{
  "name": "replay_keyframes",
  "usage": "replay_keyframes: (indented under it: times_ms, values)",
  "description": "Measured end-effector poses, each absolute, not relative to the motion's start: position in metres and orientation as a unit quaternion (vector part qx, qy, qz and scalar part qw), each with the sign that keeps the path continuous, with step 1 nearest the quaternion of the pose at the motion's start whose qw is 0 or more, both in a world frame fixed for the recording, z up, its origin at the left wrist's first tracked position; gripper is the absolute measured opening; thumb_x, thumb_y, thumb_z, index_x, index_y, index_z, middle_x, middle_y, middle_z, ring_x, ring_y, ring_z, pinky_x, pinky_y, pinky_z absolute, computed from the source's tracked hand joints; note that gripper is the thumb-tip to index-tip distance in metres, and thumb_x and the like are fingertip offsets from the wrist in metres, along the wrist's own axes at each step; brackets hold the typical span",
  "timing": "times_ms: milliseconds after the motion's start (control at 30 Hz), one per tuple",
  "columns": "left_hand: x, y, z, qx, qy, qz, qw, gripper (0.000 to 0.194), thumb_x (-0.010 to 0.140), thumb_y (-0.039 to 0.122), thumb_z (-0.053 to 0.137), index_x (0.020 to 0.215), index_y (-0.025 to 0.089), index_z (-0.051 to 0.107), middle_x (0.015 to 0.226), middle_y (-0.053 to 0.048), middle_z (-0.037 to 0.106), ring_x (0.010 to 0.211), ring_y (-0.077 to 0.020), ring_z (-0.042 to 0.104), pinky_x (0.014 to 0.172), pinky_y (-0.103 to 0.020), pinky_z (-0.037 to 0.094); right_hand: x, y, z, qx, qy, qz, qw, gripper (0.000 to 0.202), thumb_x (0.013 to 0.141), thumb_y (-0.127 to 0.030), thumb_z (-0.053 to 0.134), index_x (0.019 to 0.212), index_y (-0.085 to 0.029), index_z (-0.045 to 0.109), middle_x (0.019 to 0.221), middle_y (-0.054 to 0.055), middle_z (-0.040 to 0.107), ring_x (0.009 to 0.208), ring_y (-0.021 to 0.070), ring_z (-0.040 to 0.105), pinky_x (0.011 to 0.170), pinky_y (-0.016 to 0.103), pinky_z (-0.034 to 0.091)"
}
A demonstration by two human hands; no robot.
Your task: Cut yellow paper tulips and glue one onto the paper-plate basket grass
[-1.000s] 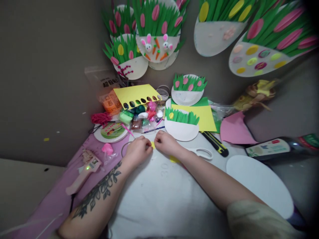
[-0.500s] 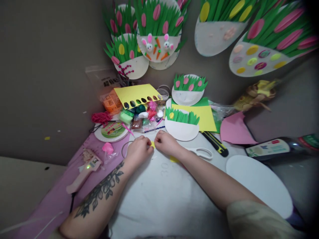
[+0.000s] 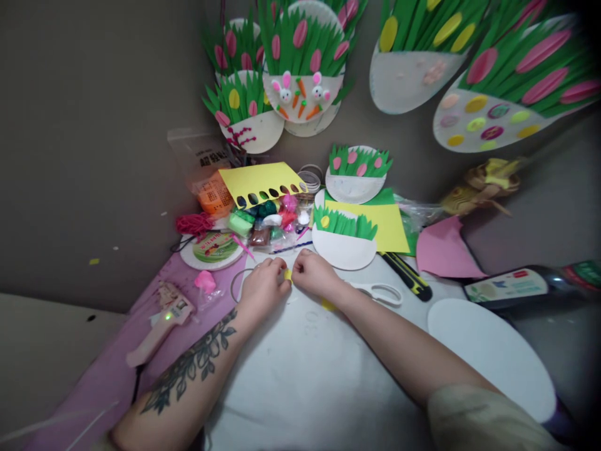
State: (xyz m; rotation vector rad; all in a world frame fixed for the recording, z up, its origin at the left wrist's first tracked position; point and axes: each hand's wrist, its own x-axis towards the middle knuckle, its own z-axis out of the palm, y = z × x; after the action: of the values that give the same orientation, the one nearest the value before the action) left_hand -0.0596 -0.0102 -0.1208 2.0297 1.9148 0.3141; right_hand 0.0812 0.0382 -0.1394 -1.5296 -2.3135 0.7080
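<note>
My left hand (image 3: 267, 283) is closed, pinching a small yellow paper piece (image 3: 288, 274) over the white mat. On its other side my right hand (image 3: 313, 273) is closed too, fingertips against the same piece and partly hiding it. Another yellow paper piece (image 3: 327, 305) lies under my right wrist. White-handled scissors (image 3: 387, 294) rest behind that forearm, their blades hidden. Just past my hands stands a half paper plate (image 3: 345, 252) with green paper grass and one yellow oval on it.
A pink glue gun (image 3: 162, 326) with a lit green light lies left, near a pink clay lump (image 3: 205, 281). To the right are a black-and-yellow cutter knife (image 3: 406, 275), a dark bottle (image 3: 521, 285) and a white oval board (image 3: 488, 357). Clay packets (image 3: 260, 237) sit behind.
The view has shifted slightly, so the scene sits a little lower. Both hands stay together at the yellow piece, with only small finger movement.
</note>
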Motion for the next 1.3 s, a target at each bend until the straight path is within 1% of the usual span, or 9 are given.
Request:
replay_keyframes:
  times_ms: [367,600,767,933,1000,1067,1167,1300]
  values:
    - [-0.062,-0.01,-0.126,0.724,0.657,0.123,0.171,0.025,0.077,0.027,0.054,0.102,0.027,0.058,0.099,-0.003,0.059,0.089,-0.0188,0.056,0.069,-0.026,0.04,0.079,0.04,-0.141,-0.539,-0.794,0.252,0.125,0.009,0.069,-0.018,0.056,0.061,-0.016,0.06,0.077,0.003,0.056,0.063,0.0106,0.049,0.056,0.022,0.031]
    - [-0.063,-0.009,-0.126,0.728,0.652,0.128,0.17,0.024,0.077,0.027,0.054,0.1,0.027,0.061,0.099,-0.002,0.059,0.089,-0.0183,0.057,0.07,-0.026,0.04,0.079,0.039,-0.139,-0.542,-0.795,0.249,0.111,0.009,0.07,-0.02,0.057,0.064,-0.016,0.061,0.079,0.004,0.057,0.065,0.0116,0.05,0.058,0.023,0.032]
    - [-0.062,-0.01,-0.126,0.716,0.664,0.121,0.178,0.025,0.076,0.026,0.054,0.101,0.028,0.061,0.098,-0.002,0.058,0.09,-0.0179,0.057,0.071,-0.026,0.04,0.084,0.038,-0.138,-0.505,-0.813,0.256,0.134,0.009,0.073,-0.015,0.052,0.069,-0.015,0.06,0.081,0.004,0.055,0.072,0.0123,0.051,0.066,0.022,0.036]
    - [-0.063,-0.009,-0.128,0.727,0.653,0.133,0.166,0.025,0.075,0.026,0.055,0.099,0.028,0.061,0.096,-0.001,0.059,0.087,-0.0181,0.057,0.068,-0.027,0.039,0.092,0.036,-0.135,-0.486,-0.812,0.279,0.164,0.016,0.069,-0.005,0.047,0.075,-0.014,0.059,0.081,0.004,0.054,0.076,0.0132,0.051,0.071,0.023,0.038]
    - [-0.063,-0.009,-0.13,0.729,0.651,0.14,0.161,0.025,0.075,0.026,0.055,0.099,0.028,0.061,0.096,-0.001,0.059,0.087,-0.0182,0.057,0.067,-0.027,0.038,0.095,0.036,-0.133,-0.474,-0.817,0.28,0.17,0.018,0.07,-0.004,0.046,0.077,-0.013,0.06,0.083,0.005,0.055,0.078,0.0138,0.051,0.073,0.023,0.039]
    - [-0.064,-0.009,-0.131,0.729,0.65,0.142,0.161,0.025,0.074,0.026,0.055,0.099,0.027,0.061,0.096,-0.001,0.059,0.086,-0.0184,0.057,0.067,-0.027,0.038,0.098,0.034,-0.13,-0.45,-0.834,0.271,0.171,0.021,0.073,-0.004,0.046,0.083,-0.013,0.062,0.088,0.006,0.055,0.082,0.0142,0.052,0.077,0.024,0.039]
    - [-0.064,-0.008,-0.131,0.729,0.65,0.142,0.164,0.026,0.074,0.025,0.055,0.099,0.027,0.061,0.097,-0.002,0.06,0.086,-0.0185,0.056,0.068,-0.027,0.038,0.102,0.029,-0.124,-0.399,-0.879,0.228,0.128,0.022,0.08,-0.009,0.045,0.087,-0.013,0.065,0.092,0.007,0.055,0.084,0.015,0.051,0.08,0.025,0.037]
    - [-0.064,-0.008,-0.131,0.728,0.649,0.145,0.17,0.025,0.075,0.026,0.055,0.099,0.026,0.062,0.098,-0.002,0.06,0.086,-0.0183,0.057,0.069,-0.026,0.038,0.101,0.018,-0.116,-0.371,-0.915,0.157,0.032,0.022,0.084,-0.012,0.044,0.093,-0.014,0.065,0.093,0.009,0.056,0.084,0.0175,0.05,0.076,0.028,0.035]
